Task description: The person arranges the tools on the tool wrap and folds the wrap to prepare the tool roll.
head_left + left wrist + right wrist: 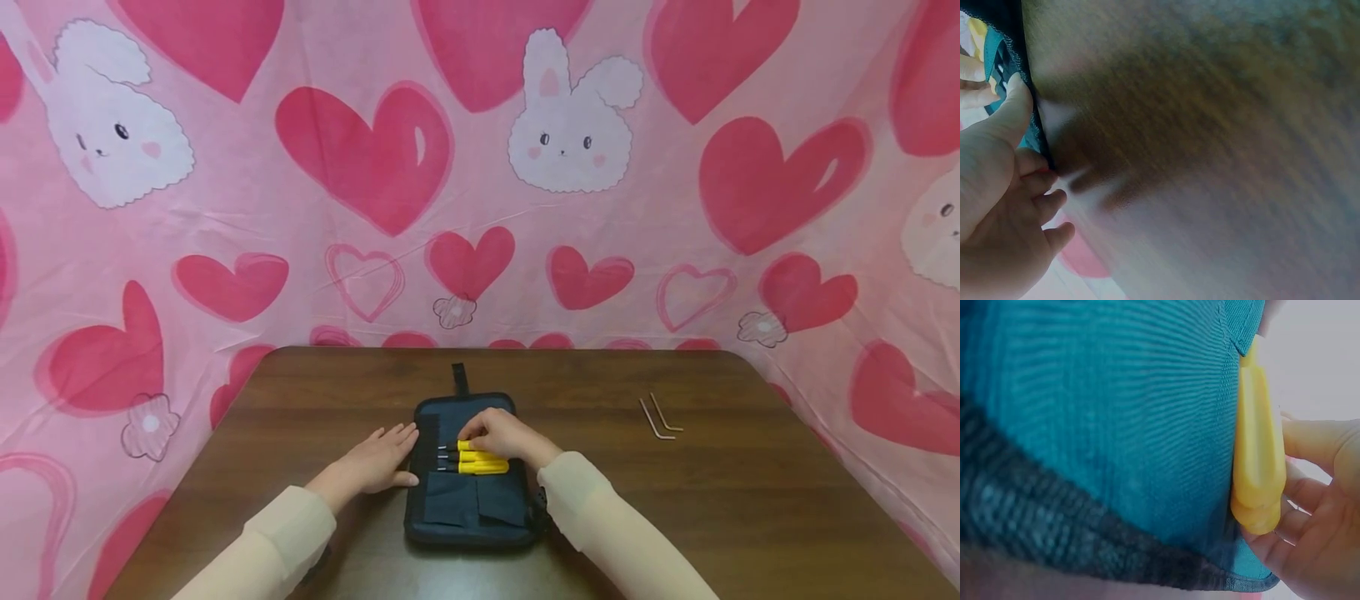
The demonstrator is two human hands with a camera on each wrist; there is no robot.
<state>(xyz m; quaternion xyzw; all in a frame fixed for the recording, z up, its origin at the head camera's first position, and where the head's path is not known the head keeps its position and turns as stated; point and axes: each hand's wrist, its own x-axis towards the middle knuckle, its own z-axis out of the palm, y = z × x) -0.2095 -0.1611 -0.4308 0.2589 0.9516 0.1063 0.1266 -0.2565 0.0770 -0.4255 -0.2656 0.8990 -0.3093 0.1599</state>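
Note:
A dark fabric tool case (pixel 450 502) lies unfolded on the table. Several yellow-handled tools (pixel 483 468) lie side by side across it, their dark shafts pointing left into the slots. The right hand (pixel 504 435) is over the uppermost handle, thumb and fingers curled round it; in the right wrist view, that hand (pixel 1319 506) is behind the yellow handles (pixel 1260 437). At the case's left edge rests the left hand (pixel 381 458), fingers extended; in the left wrist view, the thumb of this hand (pixel 1004 181) touches the dark edge (pixel 1035 119).
Two L-shaped metal keys (pixel 657 423) lie on the brown table (pixel 720 500) to the right. A strap (pixel 460 379) extends from the case's far edge. Behind the table hangs a pink cloth (pixel 480 208) with hearts and rabbits.

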